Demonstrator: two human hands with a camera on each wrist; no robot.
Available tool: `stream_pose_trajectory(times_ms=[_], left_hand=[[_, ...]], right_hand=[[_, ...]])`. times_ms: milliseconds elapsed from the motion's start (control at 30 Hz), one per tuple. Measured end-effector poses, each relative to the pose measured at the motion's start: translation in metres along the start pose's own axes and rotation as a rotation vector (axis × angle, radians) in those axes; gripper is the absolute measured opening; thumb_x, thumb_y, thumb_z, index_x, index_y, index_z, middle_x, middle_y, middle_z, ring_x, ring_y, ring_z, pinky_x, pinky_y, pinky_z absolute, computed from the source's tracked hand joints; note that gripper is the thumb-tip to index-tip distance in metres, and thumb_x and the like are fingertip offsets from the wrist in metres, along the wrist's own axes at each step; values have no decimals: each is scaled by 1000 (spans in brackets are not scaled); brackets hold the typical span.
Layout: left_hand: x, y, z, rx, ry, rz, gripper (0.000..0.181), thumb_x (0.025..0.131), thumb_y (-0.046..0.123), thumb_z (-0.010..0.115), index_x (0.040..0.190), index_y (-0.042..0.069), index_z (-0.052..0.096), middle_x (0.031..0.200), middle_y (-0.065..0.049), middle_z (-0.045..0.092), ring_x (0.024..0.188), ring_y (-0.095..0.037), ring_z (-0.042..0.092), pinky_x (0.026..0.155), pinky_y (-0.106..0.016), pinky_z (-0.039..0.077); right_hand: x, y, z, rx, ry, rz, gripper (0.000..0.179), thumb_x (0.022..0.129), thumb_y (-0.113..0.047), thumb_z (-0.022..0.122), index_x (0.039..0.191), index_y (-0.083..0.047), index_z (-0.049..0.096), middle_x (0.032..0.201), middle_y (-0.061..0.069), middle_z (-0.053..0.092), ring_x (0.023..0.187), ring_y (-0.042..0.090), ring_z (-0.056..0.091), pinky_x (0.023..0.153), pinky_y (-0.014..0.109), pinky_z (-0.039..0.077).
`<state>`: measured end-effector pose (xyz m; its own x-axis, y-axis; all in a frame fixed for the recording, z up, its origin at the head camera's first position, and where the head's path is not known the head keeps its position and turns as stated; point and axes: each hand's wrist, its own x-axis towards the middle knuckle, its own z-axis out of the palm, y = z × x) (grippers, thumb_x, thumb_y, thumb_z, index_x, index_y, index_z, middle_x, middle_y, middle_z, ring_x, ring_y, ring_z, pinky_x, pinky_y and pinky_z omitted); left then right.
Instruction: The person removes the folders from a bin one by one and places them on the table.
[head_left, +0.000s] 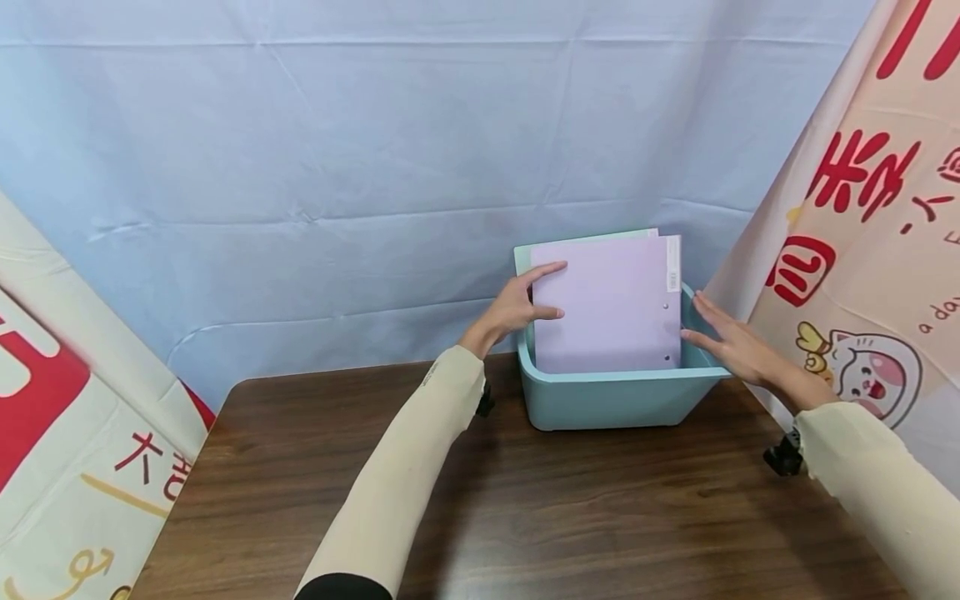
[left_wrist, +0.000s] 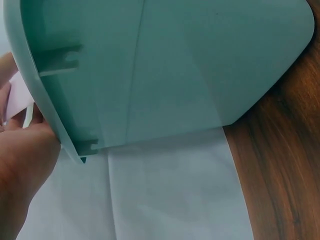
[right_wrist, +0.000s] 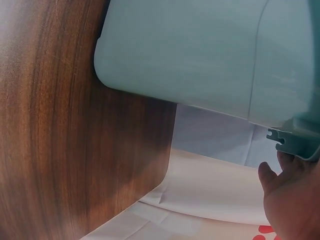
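Note:
A light purple binder (head_left: 607,308) stands upright in a blue-green plastic bin (head_left: 622,400), its white label and two small rivets along the right edge. Behind it shows the top and left edge of a pale green binder (head_left: 522,258). My left hand (head_left: 512,304) grips the purple binder at its left edge, thumb and a finger on the front; the other fingers are hidden behind. At the bin's right rim, my right hand (head_left: 738,346) has its fingers spread, fingertips inside by the binder's right edge. The right wrist view shows the bin's wall (right_wrist: 190,55) beside that hand.
The bin stands at the back of a dark brown wood-grain table (head_left: 360,467). A pale blue cloth (head_left: 337,167) hangs close behind it. Printed cloths hang at the right (head_left: 847,275) and left (head_left: 90,467). Dark wrist devices sit under both sleeves.

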<state>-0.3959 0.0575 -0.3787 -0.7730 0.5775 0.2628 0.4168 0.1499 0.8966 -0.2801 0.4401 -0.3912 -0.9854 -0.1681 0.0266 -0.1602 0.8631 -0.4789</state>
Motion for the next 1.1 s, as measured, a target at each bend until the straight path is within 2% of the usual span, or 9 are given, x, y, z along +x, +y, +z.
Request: stream_pose_trajectory(times_ms=[133, 300, 533, 700, 1100], left_hand=[[1, 0, 3, 31, 8, 9, 76, 88, 8, 87, 155, 30, 57, 162, 7, 49, 150, -12, 42, 118, -36, 42], [0, 0, 5, 3, 14, 30, 76, 87, 1, 86, 154, 24, 58, 161, 6, 51, 151, -11, 42, 117, -31, 43], [2, -1, 10, 2, 12, 51, 79, 86, 4, 88, 156, 23, 56, 163, 6, 49, 153, -9, 38, 121, -30, 37], [5, -1, 15, 21, 11, 34, 80, 85, -1, 88, 154, 24, 58, 162, 6, 50, 152, -9, 40, 120, -29, 38], [5, -1, 19, 87, 83, 4, 76, 87, -8, 82, 149, 32, 63, 158, 9, 54, 151, -10, 42, 120, -37, 42]], right_hand=[[0, -1, 0, 8, -7, -3, 86, 112, -47, 45, 169, -6, -4, 174, 27, -9, 157, 58, -1, 115, 84, 5], [1, -2, 1, 4, -12, -4, 86, 111, -48, 45, 169, -5, -3, 174, 26, -9, 157, 57, -1, 115, 84, 4], [1, 0, 1, 6, -14, -15, 85, 112, -47, 44, 168, -4, -4, 174, 26, -10, 157, 58, -2, 115, 84, 4], [1, 1, 0, 2, -12, -14, 85, 112, -47, 44, 168, -4, -4, 174, 26, -10, 157, 58, -1, 115, 84, 4], [1, 0, 0, -23, -23, 14, 88, 111, -50, 45, 169, -7, -5, 173, 27, -9, 156, 60, 1, 111, 87, 8]])
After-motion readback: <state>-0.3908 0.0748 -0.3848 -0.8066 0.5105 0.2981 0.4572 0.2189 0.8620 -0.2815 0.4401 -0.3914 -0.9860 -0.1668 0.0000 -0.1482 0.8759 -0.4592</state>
